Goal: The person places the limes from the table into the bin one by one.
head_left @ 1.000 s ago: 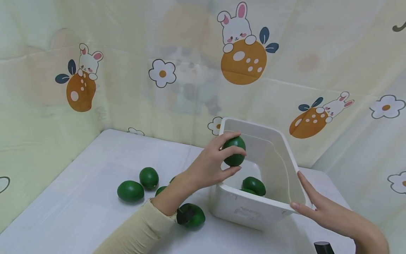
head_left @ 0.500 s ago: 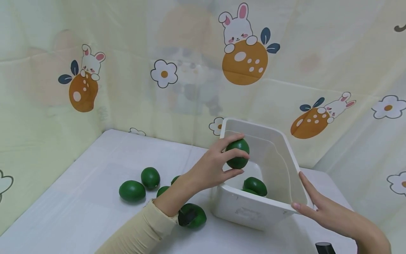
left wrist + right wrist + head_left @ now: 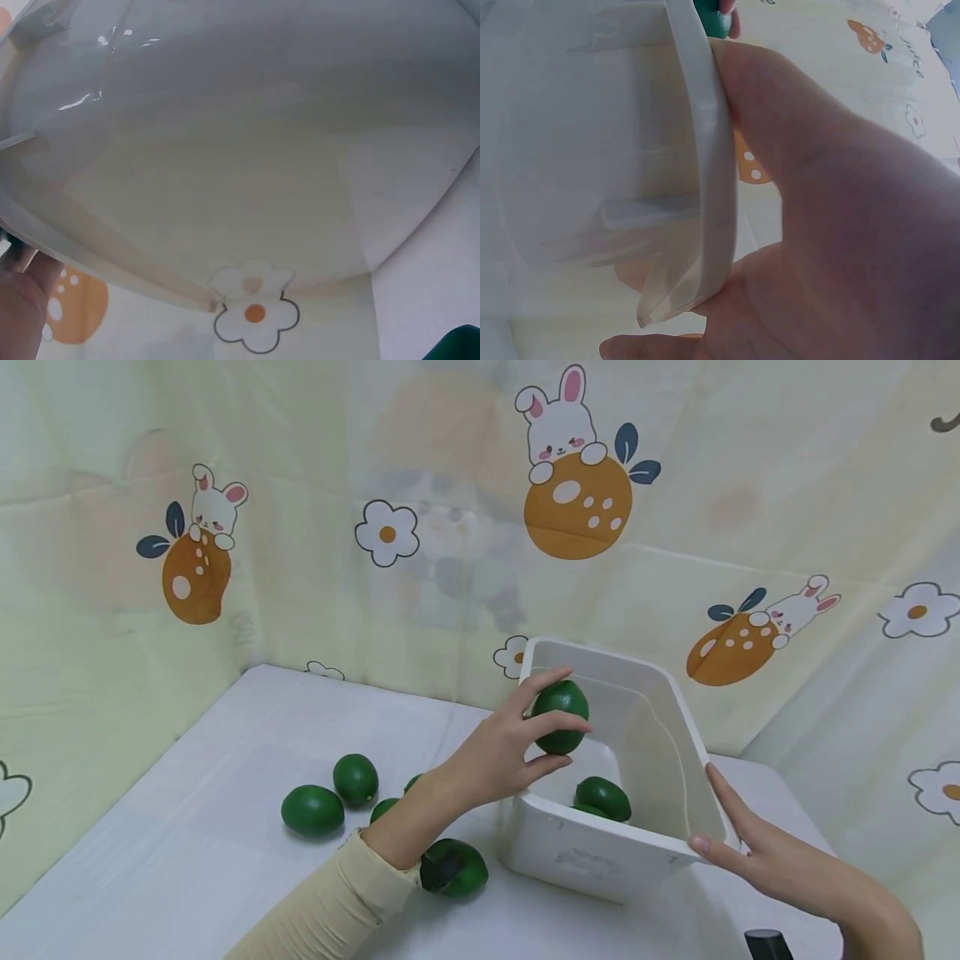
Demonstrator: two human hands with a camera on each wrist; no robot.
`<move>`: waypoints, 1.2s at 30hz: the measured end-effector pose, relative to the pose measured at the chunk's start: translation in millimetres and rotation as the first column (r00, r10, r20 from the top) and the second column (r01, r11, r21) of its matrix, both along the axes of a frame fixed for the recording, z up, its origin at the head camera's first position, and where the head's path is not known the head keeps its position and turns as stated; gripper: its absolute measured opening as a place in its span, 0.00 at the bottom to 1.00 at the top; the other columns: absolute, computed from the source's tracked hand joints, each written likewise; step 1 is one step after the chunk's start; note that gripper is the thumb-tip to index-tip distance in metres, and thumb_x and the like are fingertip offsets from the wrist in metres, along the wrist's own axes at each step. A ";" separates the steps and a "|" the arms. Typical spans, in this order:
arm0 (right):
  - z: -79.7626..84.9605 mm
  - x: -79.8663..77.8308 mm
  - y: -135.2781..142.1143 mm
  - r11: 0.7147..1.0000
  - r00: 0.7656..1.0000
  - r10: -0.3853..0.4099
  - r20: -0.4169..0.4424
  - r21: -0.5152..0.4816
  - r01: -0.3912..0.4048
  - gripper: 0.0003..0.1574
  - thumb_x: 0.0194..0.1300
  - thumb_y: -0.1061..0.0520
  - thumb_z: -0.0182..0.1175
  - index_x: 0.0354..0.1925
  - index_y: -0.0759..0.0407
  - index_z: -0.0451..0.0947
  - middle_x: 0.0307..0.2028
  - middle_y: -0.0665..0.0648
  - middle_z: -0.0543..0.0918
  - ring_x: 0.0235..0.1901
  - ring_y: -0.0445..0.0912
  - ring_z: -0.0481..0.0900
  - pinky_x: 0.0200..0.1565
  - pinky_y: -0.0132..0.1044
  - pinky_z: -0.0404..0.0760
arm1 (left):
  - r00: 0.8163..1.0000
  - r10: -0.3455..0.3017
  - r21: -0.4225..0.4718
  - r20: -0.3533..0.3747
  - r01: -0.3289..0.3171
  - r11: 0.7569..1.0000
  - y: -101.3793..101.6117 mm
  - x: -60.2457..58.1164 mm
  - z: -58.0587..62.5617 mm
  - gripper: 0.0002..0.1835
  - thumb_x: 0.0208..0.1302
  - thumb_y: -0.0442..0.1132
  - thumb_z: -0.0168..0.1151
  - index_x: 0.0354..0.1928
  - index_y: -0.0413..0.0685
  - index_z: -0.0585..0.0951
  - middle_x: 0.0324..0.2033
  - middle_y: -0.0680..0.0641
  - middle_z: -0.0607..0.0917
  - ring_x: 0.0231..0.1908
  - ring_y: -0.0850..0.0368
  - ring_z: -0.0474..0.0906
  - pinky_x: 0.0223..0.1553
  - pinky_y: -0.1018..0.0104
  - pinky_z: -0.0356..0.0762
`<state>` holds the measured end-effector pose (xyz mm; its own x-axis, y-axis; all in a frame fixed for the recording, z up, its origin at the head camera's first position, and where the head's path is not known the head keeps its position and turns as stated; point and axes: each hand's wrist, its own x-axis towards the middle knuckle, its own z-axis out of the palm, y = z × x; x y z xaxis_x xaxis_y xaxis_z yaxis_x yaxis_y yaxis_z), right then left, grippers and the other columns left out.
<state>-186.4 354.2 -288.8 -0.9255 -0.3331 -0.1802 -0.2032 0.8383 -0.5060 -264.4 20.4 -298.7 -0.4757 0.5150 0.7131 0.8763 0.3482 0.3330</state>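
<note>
My left hand (image 3: pixel 495 756) holds a green lime (image 3: pixel 567 697) between thumb and fingers, over the near-left part of a white plastic tub (image 3: pixel 562 852). Inside the tub lie green limes (image 3: pixel 604 798), one partly hidden behind the front wall. With the thumb on the rim and fingers outside, my right hand (image 3: pixel 772 852) grips the tub's right corner; the right wrist view shows the rim (image 3: pixel 716 165) in that hand close up. The tub's outer wall (image 3: pixel 225 172) fills most of the left wrist view.
Several more limes (image 3: pixel 312 811) lie on the white table (image 3: pixel 225 860) left of the tub, some partly hidden by the left forearm. One lime (image 3: pixel 471 870) sits near the sleeve cuff. A patterned curtain (image 3: pixel 450 593) stands behind the table.
My left hand and its lime shift slightly right, then rise a little, still over the tub. The right hand keeps its grip, and the other limes stay put.
</note>
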 end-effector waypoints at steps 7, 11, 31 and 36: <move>-1.3 -2.7 3.1 1.000 1.000 0.010 -0.016 -0.019 -0.010 0.53 0.73 0.48 0.48 0.72 0.38 0.17 0.75 0.60 0.28 0.67 0.59 0.44 0.50 0.73 0.62 | 1.000 0.006 -0.020 0.006 -0.006 1.000 -0.2 -0.2 0.9 0.21 0.59 0.40 0.67 0.55 0.62 0.78 0.72 0.50 0.52 0.67 0.54 0.63 0.55 0.68 0.75; -0.4 -2.7 1.0 0.999 1.000 0.009 0.000 -0.031 -0.009 0.53 0.73 0.49 0.48 0.72 0.39 0.17 0.74 0.62 0.27 0.65 0.65 0.45 0.50 0.74 0.61 | 1.000 -0.002 -0.046 -0.017 0.001 0.999 -0.4 -1.1 1.1 0.22 0.60 0.40 0.66 0.57 0.63 0.78 0.73 0.50 0.52 0.70 0.55 0.56 0.59 0.68 0.71; 3.3 -1.6 -3.0 0.999 1.000 0.004 0.030 -0.032 -0.003 0.53 0.73 0.50 0.48 0.72 0.46 0.16 0.73 0.67 0.28 0.65 0.70 0.45 0.48 0.76 0.59 | 0.997 0.050 -0.052 -0.050 -0.053 0.997 1.8 0.1 0.9 0.14 0.63 0.33 0.59 0.48 0.58 0.82 0.61 0.50 0.72 0.62 0.57 0.68 0.49 0.74 0.74; 1.9 -1.0 -1.6 0.999 1.000 0.004 0.018 -0.035 -0.004 0.53 0.73 0.50 0.48 0.72 0.43 0.17 0.74 0.66 0.29 0.65 0.68 0.45 0.49 0.76 0.59 | 0.993 0.100 -0.049 -0.057 -0.102 0.994 1.9 1.3 -0.2 0.12 0.63 0.33 0.59 0.43 0.58 0.83 0.56 0.52 0.76 0.57 0.59 0.71 0.44 0.77 0.75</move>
